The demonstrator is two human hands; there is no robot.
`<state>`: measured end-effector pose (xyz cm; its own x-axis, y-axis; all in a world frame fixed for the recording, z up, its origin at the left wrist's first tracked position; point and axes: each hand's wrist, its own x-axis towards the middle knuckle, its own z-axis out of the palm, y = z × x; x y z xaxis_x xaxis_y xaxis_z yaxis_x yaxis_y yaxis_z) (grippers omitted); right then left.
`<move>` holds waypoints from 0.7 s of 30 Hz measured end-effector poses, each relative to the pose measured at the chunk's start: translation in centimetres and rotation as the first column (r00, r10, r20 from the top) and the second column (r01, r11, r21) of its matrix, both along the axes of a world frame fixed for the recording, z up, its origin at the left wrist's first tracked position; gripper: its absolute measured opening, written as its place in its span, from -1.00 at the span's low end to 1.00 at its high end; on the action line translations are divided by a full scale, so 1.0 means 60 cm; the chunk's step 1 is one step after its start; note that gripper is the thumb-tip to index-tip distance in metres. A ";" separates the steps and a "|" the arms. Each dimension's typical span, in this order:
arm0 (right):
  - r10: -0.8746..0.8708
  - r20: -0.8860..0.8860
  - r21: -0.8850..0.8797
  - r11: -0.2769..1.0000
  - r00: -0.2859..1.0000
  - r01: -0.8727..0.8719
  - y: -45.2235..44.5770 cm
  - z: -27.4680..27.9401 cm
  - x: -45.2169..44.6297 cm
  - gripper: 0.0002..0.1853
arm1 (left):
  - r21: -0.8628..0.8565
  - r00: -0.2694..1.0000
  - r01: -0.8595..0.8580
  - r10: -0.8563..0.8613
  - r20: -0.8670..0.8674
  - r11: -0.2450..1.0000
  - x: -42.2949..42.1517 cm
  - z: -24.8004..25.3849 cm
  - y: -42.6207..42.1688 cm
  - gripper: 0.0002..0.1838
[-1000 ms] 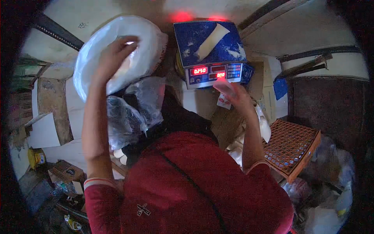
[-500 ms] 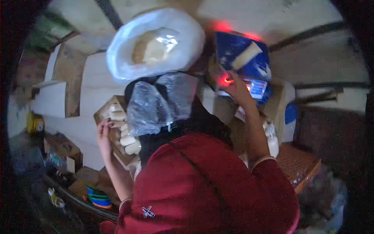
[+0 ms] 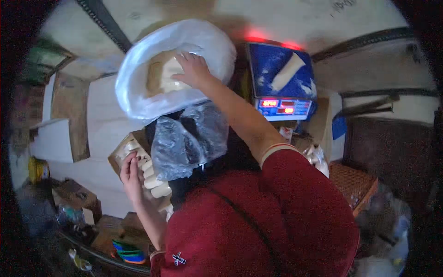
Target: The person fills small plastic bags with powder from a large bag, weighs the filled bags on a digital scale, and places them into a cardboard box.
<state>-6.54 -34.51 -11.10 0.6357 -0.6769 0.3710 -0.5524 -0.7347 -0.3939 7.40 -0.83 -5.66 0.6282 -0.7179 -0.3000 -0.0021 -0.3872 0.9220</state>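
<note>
My right hand [image 3: 191,70] reaches into a large white plastic-lined bag [image 3: 131,85], its fingers spread over pale powder-like contents [image 3: 170,76]. At a cardboard box [image 3: 117,159] on the left, my left hand [image 3: 130,171] has its fingers bent at the near edge; whether they hold anything is too small to tell. Several filled pale packets [image 3: 150,175] lie in that box. One filled packet [image 3: 288,71] rests diagonally on the blue scale [image 3: 263,60], whose red digits are lit. Clear plastic bags [image 3: 175,145] lie between the bag and my body.
An orange perforated tray [image 3: 353,182] stands at the right, with clear plastic [image 3: 383,217] beside it. Further left are a yellow container [image 3: 39,170] and a cardboard box [image 3: 76,196]. Green and blue items [image 3: 129,251] lie low at the left.
My right hand has moved from the scale's front to inside the white bag. My left hand left the bag earlier and is now at the box of packets. The camera view has shifted.
</note>
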 end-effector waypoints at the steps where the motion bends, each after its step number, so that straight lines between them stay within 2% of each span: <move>1: -0.022 -0.014 0.002 1.000 1.000 0.022 0.002 0.004 -0.034 -0.37 | -0.025 1.000 0.013 -0.013 0.001 1.000 0.008 -0.008 0.006 -0.73; 4: 0.042 0.071 -0.151 0.988 0.997 -0.031 -0.001 0.032 -0.211 -0.53 | -0.067 1.000 0.018 -0.017 0.007 0.998 0.031 -0.024 0.020 -0.74; 6: -0.172 -0.062 -0.197 0.968 0.983 0.157 0.010 0.063 -0.338 -0.53 | -0.086 0.999 -0.010 0.013 0.035 0.996 0.043 -0.023 0.012 -0.73; 8: -0.340 -0.101 -0.162 0.933 0.935 0.322 0.018 0.068 -0.447 -0.49 | -0.095 0.998 -0.030 0.035 0.047 0.995 0.035 -0.016 -0.004 -0.73; 9: -0.337 -0.102 -0.161 0.934 0.936 0.319 0.021 0.069 -0.470 -0.49 | -0.097 0.998 0.008 -0.002 0.064 0.995 0.030 -0.010 -0.017 -0.73; 12: -0.241 -0.333 -0.181 0.965 0.912 0.189 0.027 0.070 -0.507 -0.50 | -0.096 0.992 0.079 -0.068 0.108 0.992 0.014 0.004 -0.048 -0.73; 15: -0.158 -0.394 -0.181 0.979 0.905 0.092 0.006 0.054 -0.494 -0.55 | -0.121 0.966 0.220 -0.198 0.167 0.968 -0.009 0.015 -0.061 -0.73; 20: 0.027 -0.388 -0.121 0.989 0.921 -0.080 -0.087 -0.007 -0.512 -0.67 | -0.074 0.978 0.146 -0.133 0.162 0.986 -0.037 0.044 -0.026 -0.72; 21: 0.038 -0.385 -0.130 0.987 0.922 -0.095 -0.100 0.009 -0.520 -0.67 | -0.097 0.983 0.121 -0.106 0.150 0.988 -0.039 0.043 -0.012 -0.72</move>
